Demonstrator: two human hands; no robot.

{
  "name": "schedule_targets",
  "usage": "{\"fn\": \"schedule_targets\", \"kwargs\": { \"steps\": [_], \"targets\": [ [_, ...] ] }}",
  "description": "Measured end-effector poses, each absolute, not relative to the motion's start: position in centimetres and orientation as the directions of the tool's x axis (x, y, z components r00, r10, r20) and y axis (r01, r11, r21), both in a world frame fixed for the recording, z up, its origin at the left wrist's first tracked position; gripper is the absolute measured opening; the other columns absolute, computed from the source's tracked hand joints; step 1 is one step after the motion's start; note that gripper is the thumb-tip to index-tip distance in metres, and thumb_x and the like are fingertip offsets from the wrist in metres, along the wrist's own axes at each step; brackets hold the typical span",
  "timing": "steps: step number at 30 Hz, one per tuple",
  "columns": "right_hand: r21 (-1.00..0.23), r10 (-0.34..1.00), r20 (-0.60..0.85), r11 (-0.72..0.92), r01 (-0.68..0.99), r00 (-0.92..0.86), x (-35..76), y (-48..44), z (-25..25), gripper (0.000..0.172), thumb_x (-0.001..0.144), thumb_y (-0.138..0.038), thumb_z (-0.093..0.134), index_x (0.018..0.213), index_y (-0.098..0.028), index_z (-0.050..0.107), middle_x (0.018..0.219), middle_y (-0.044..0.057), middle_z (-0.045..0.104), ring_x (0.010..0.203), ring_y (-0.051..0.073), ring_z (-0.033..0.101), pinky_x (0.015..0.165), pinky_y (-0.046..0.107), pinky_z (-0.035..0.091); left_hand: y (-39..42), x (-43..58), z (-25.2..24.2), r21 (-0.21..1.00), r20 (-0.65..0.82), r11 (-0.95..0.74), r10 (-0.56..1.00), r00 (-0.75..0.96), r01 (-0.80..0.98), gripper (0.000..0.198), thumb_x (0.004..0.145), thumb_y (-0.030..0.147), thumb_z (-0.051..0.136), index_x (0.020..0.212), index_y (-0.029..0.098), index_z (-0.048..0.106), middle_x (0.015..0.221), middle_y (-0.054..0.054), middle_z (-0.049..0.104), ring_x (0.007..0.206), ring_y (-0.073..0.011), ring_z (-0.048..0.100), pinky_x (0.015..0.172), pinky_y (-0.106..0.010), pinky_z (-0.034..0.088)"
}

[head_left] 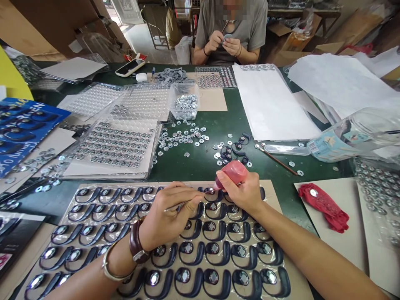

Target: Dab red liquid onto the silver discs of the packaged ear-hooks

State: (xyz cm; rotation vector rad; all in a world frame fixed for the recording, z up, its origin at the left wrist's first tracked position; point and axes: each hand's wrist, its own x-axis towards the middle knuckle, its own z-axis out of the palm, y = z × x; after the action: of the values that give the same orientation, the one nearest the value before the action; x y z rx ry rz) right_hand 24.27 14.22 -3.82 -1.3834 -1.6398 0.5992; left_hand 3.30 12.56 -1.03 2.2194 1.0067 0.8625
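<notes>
My left hand (168,212) is closed in a pinch around a thin metallic stick (170,208), whose tip points right at one of the ear-hook pieces. In my right hand (245,191) is a soft pink squeeze bottle (235,171), tilted with its lower end close to the same piece. Beneath both hands lies a cardboard sheet (275,208) under clear plastic. It carries rows of dark ear-hook pieces (215,254), each with a shiny round metal part. My hands and forearms hide some of them.
Loose metal discs (186,137) and several loose hooks (239,146) lie beyond the sheet. A clear tub (184,104) of discs, stacked trays (118,146), a brown stick (278,160), a plastic jar (346,137) and a red cloth (325,208) surround it. Opposite sits a co-worker (231,37).
</notes>
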Motion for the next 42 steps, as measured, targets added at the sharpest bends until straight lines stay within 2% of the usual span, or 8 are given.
{"fn": "schedule_targets", "kwargs": {
  "steps": [5, 9, 13, 21, 25, 29, 35, 42],
  "targets": [
    [-0.848, 0.938, 0.346, 0.31, 0.429, 0.006, 24.7, 14.5, -3.4, 0.025, 0.081, -0.041, 0.063, 0.069, -0.019, 0.065, 0.06, 0.0, 0.068, 0.053, 0.014, 0.063, 0.055, 0.026, 0.051, 13.0, 3.2, -1.1, 0.696, 0.324, -0.548, 0.816, 0.479, 0.464, 0.015, 0.09, 0.016, 0.054, 0.095, 0.018, 0.068, 0.088, -0.004, 0.073, 0.081, -0.0144, 0.068, 0.078, -0.029, 0.053],
    [-0.967, 0.981, 0.168, 0.182, 0.18, -0.094, 26.9, 15.6, -0.9, 0.026, 0.084, -0.044, 0.06, 0.076, -0.019, 0.063, 0.059, 0.0, 0.067, 0.05, 0.014, 0.064, 0.048, 0.026, 0.053, 12.2, 3.2, -0.8, 0.664, 0.378, -0.593, 0.792, 0.479, 0.456, 0.016, 0.09, 0.016, 0.054, 0.099, 0.018, 0.067, 0.09, -0.005, 0.073, 0.082, -0.0154, 0.068, 0.078, -0.031, 0.053],
    [-0.986, 0.983, 0.091, 0.112, 0.126, -0.161, 29.4, 13.9, 1.0, 0.034, 0.083, -0.051, 0.058, 0.074, -0.019, 0.064, 0.065, 0.004, 0.07, 0.053, 0.016, 0.066, 0.047, 0.026, 0.054, 8.7, 3.7, 0.6, 0.582, 0.44, -0.71, 0.685, 0.58, 0.397, 0.019, 0.086, 0.011, 0.056, 0.101, 0.018, 0.065, 0.094, -0.003, 0.072, 0.083, -0.0145, 0.068, 0.082, -0.033, 0.052],
    [-0.989, 0.992, 0.083, 0.07, 0.129, 0.1, 29.5, -0.5, -0.6, 0.014, 0.081, -0.032, 0.067, 0.084, -0.019, 0.062, 0.06, -0.001, 0.067, 0.049, 0.016, 0.066, 0.046, 0.025, 0.055, -2.4, 5.6, 0.8, 0.178, 0.448, -0.958, 0.283, 0.848, 0.225, 0.022, 0.091, 0.017, 0.051, 0.105, 0.005, 0.063, 0.106, -0.01, 0.069, 0.097, -0.0216, 0.065, 0.088, -0.037, 0.052],
    [-0.969, 0.967, 0.208, 0.183, 0.165, 0.146, 29.1, -3.6, -2.2, 0.01, 0.082, -0.03, 0.064, 0.083, -0.02, 0.062, 0.057, -0.001, 0.066, 0.048, 0.017, 0.067, 0.044, 0.024, 0.054, -4.3, 6.0, 0.0, 0.154, 0.439, -0.963, 0.269, 0.857, 0.223, 0.023, 0.09, 0.016, 0.052, 0.107, 0.005, 0.063, 0.107, -0.011, 0.068, 0.098, -0.0224, 0.065, 0.09, -0.037, 0.052],
    [-0.961, 0.977, 0.209, 0.199, 0.191, 0.035, 28.9, -4.1, -3.0, 0.012, 0.082, -0.029, 0.063, 0.091, -0.02, 0.061, 0.06, 0.0, 0.069, 0.049, 0.017, 0.067, 0.049, 0.026, 0.055, -4.8, 6.4, -0.4, 0.146, 0.436, -0.956, 0.294, 0.85, 0.256, 0.02, 0.09, 0.015, 0.053, 0.103, 0.005, 0.064, 0.102, -0.01, 0.07, 0.095, -0.0214, 0.066, 0.086, -0.037, 0.054],
    [-0.848, 0.93, 0.367, 0.348, 0.401, -0.032, 29.0, -4.1, -3.0, 0.009, 0.079, -0.03, 0.066, 0.081, -0.021, 0.064, 0.07, 0.001, 0.07, 0.054, 0.014, 0.066, 0.054, 0.024, 0.054, -6.0, 6.9, -0.7, 0.088, 0.445, -0.964, 0.262, 0.857, 0.249, 0.025, 0.089, 0.013, 0.046, 0.102, 0.001, 0.065, 0.1, -0.015, 0.069, 0.097, -0.0267, 0.065, 0.088, -0.041, 0.051],
    [-0.806, 0.918, 0.389, 0.378, 0.455, -0.076, 29.0, -3.9, -3.2, 0.014, 0.077, -0.03, 0.067, 0.085, -0.019, 0.064, 0.068, 0.002, 0.07, 0.054, 0.015, 0.067, 0.051, 0.024, 0.055, -6.5, 7.1, -0.9, 0.079, 0.433, -0.967, 0.252, 0.865, 0.242, 0.035, 0.091, 0.009, 0.033, 0.099, 0.002, 0.066, 0.1, -0.017, 0.068, 0.098, -0.0269, 0.064, 0.092, -0.041, 0.048]
  ]
}}
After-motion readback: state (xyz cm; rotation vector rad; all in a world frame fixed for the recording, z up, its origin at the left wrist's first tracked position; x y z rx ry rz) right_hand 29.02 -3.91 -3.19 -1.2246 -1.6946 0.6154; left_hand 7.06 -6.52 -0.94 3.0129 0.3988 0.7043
